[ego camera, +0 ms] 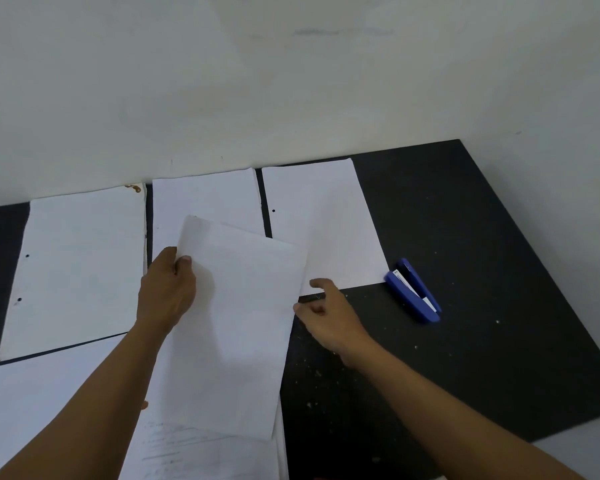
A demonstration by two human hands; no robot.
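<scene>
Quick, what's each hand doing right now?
Left hand: holding the loose sheet by its left edge.
Right hand: at the sheet's right edge; grip cannot be told.

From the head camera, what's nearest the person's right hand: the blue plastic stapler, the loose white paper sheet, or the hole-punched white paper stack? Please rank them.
1. Loose white paper sheet, its edge just beside the right hand.
2. Blue plastic stapler, on that hand's right.
3. Hole-punched white paper stack, far left.
</scene>
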